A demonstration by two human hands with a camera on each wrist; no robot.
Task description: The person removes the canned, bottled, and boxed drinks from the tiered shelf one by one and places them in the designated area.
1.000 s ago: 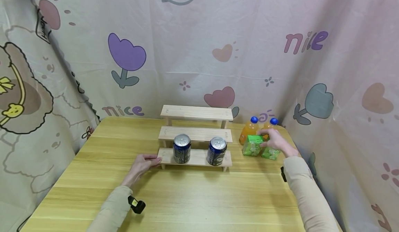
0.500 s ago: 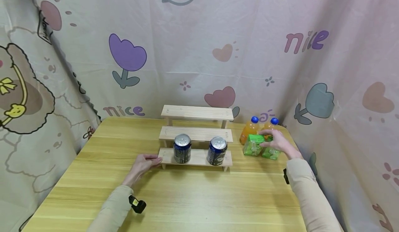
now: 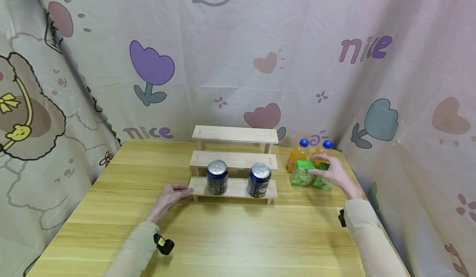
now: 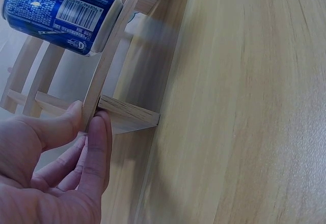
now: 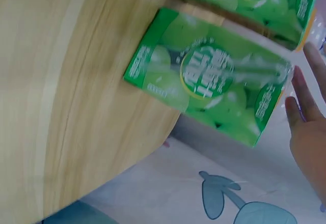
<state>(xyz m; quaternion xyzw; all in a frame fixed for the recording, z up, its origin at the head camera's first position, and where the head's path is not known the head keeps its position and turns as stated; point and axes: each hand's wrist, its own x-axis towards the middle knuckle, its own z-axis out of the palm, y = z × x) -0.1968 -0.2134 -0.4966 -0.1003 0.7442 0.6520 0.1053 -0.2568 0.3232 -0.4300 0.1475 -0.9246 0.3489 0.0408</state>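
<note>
A three-tier wooden shelf (image 3: 233,160) stands on the table. My left hand (image 3: 172,196) pinches the left end of its lowest board, thumb above and fingers below; the left wrist view shows this grip closely. Two dark blue drink cans stand upright on that board, a left can (image 3: 217,177) and a right can (image 3: 259,180). My right hand (image 3: 332,173) is at the tops of two green juice boxes, thumb and fingers spread apart. The left juice box (image 3: 302,173) and right juice box (image 5: 209,76) stand side by side, the right one partly hidden by the hand in the head view.
Behind the juice boxes stand two orange drink bottles with blue caps, a left bottle (image 3: 297,155) and a right bottle (image 3: 322,149). A printed curtain (image 3: 230,53) hangs behind and beside the wooden table (image 3: 238,239). The shelf's middle and top boards carry nothing.
My right hand has shifted slightly right and its thumb and fingers have spread wider over the juice boxes. My left hand, the shelf and the cans stay in place.
</note>
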